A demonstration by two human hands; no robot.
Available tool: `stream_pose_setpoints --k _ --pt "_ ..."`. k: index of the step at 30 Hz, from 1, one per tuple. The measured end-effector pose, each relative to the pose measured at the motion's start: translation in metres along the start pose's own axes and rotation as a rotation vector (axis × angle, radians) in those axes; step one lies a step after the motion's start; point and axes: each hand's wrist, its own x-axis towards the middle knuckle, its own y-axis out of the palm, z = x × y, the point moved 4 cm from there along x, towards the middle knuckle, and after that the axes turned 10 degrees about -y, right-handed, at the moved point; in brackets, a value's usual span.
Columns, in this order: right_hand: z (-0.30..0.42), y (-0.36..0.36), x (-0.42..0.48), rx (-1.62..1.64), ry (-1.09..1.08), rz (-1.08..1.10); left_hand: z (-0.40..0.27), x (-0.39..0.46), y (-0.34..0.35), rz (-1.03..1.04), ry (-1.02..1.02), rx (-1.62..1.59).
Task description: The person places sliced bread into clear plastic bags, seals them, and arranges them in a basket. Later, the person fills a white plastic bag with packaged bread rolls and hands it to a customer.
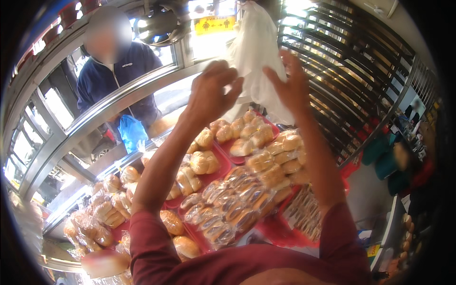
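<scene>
A bundle of thin white plastic bags [254, 53] hangs in front of me at the far end of the counter. To its left is my left hand [215, 89], raised, its fingers curled and the thumb apart from them. My right hand [293, 85] is up on the other side, fingers spread towards the bags and slightly blurred. I see nothing held in either hand. Below the bags sits a red tray [231, 156] with bread rolls [251, 131] in clear wrap. Nearer to me, wrapped filled buns [231, 203] lie in rows beneath my forearms.
A person in a dark jacket [117, 78] stands beyond the metal-framed glass, near a blue plastic bag [131, 131]. More wrapped bread [110, 210] lies to the left. A dark slatted rack [342, 71] rises on the right. Loaves [185, 247] lie close to my body.
</scene>
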Motion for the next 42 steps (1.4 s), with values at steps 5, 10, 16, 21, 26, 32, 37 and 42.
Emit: stream_pose_setpoints --k 5,10,16,21,26,32,37,42 --pt "-0.081 0.063 0.116 -0.257 -0.018 0.152 0.009 0.007 -0.014 0.001 -0.041 -0.131" --pt "-0.111 0.106 0.158 -0.099 -0.032 0.200 0.036 0.017 -0.014 0.185 -0.100 -0.146" --pt "-0.269 0.081 0.233 -0.704 -0.790 -0.065 0.070 0.111 0.049 0.045 -0.412 -0.326" --pt "-0.196 0.138 0.234 -0.715 -0.383 -0.021 0.145 0.166 0.091 -0.022 -0.487 -0.113" --pt "-0.234 0.099 0.272 -0.576 -0.651 -0.015 0.148 0.213 0.124 0.190 -0.259 -0.425" --pt "-0.149 0.101 0.257 0.536 -0.245 0.169 0.172 0.251 0.128 -0.137 0.165 0.539" --pt "-0.133 0.100 0.244 0.902 -0.375 0.208 0.213 0.262 0.135 -0.237 0.097 -0.598" --pt "-0.174 0.071 0.238 0.493 -0.107 0.030 0.182 0.246 0.129 0.000 0.043 -1.190"
